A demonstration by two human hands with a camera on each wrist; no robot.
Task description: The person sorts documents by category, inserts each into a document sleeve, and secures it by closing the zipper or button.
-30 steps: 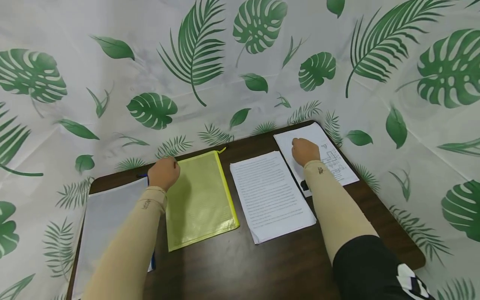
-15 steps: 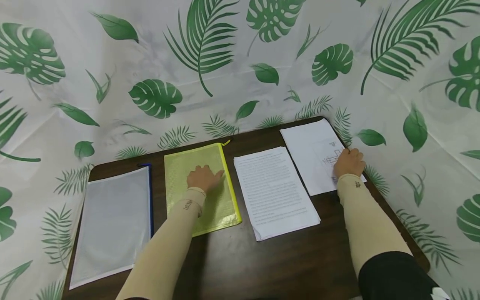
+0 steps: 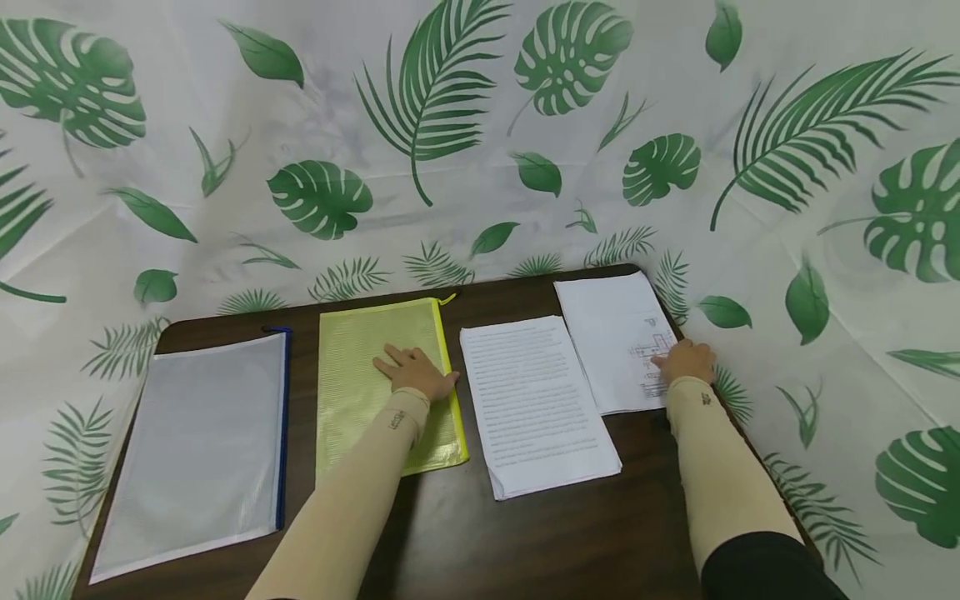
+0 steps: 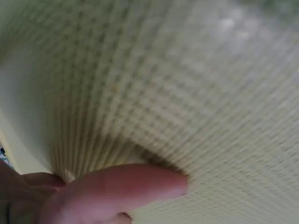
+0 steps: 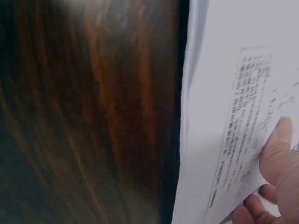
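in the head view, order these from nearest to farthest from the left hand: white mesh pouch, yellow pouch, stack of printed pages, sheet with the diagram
1. yellow pouch: under the left hand, touching it.
2. stack of printed pages: just right of that hand.
3. white mesh pouch: far left of the table.
4. sheet with the diagram: far right, under the right hand.
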